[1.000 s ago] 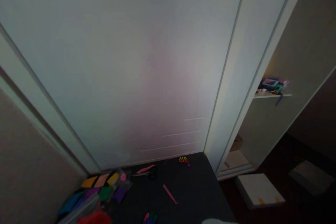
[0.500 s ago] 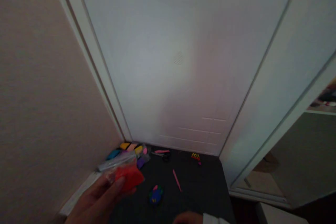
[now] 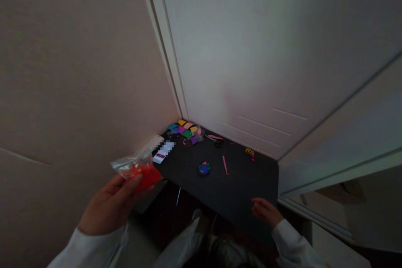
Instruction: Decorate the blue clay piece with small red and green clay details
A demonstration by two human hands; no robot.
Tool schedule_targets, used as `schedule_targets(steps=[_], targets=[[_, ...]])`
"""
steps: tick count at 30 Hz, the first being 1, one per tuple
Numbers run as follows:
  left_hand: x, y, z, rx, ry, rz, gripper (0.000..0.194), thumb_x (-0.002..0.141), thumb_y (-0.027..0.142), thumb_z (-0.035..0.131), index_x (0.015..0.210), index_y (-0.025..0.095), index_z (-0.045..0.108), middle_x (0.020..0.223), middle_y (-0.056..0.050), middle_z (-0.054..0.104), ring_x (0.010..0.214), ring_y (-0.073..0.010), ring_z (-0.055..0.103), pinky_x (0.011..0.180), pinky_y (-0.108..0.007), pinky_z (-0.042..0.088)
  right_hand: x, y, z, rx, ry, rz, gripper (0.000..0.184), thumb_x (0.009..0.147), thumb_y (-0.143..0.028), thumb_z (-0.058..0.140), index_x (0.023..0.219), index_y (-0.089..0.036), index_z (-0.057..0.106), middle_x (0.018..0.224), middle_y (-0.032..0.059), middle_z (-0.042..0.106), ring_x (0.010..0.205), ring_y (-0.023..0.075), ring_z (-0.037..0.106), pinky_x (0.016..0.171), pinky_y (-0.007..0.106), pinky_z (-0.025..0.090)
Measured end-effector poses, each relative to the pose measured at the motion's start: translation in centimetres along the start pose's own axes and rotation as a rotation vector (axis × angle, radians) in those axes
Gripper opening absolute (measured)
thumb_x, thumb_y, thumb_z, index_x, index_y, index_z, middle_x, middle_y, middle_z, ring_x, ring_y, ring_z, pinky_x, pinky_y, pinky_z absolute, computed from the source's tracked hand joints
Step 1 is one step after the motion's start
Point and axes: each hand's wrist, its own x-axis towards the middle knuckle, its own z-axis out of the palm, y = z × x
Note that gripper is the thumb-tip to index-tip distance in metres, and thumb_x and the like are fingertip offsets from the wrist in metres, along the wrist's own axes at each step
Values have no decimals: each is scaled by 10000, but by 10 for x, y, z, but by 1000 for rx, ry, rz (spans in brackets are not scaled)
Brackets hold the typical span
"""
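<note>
While holding a red-filled clear bag (image 3: 147,177) in the left hand (image 3: 108,207), clamps it between thumb and fingers (image 3: 135,181) near the middle. Points the bag's long axis roughly across the scene, with the red end to the right and the clear mouth to the left, toward the wall (image 3: 88,71). Holds it by the bench's (image 3: 246,186) left near corner, in front of the phone (image 3: 159,157); cannot tell how high.

Has the right hand (image 3: 266,211) well apart from the bag, over the near right part of the bench, with loosely bent fingers and nothing seen in them; cannot tell whether thumb and fingertips touch. Points those fingers left and far, toward the thin pink stick (image 3: 225,165), closer to it than the left hand.

Shows a round blue disc (image 3: 204,169) to the right of the bag, left of the stick. Has bare bench between disc and near edge, and more between stick and right hand. Leaves less room on the far side, along coloured packets (image 3: 187,133), scissors (image 3: 217,142) and the white panel (image 3: 238,50).
</note>
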Motion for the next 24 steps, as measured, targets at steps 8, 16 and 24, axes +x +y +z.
schedule_targets(steps=[8,16,24], targets=[[6,-24,19,-31,-53,-44,283,516,242,775,760,171,649,803,-22,696,715,-180,645,572,-239,563,-5,23,27,187,139,146,286,847,-305,485,1085,-146,504,1054,63,559,877,161,574,737,359,494],[0,-26,21,7,-58,-24,278,523,269,762,764,191,647,830,-25,695,769,-210,650,573,-241,557,-3,34,27,271,237,251,291,846,-299,487,1096,-151,499,1077,66,550,897,167,569,748,366,492],[-10,-41,3,-27,-1,-57,317,507,245,769,785,173,636,790,-9,698,730,-191,650,578,-249,556,-6,33,30,276,272,226,292,845,-297,490,1096,-149,499,1078,66,550,901,169,569,751,369,491]])
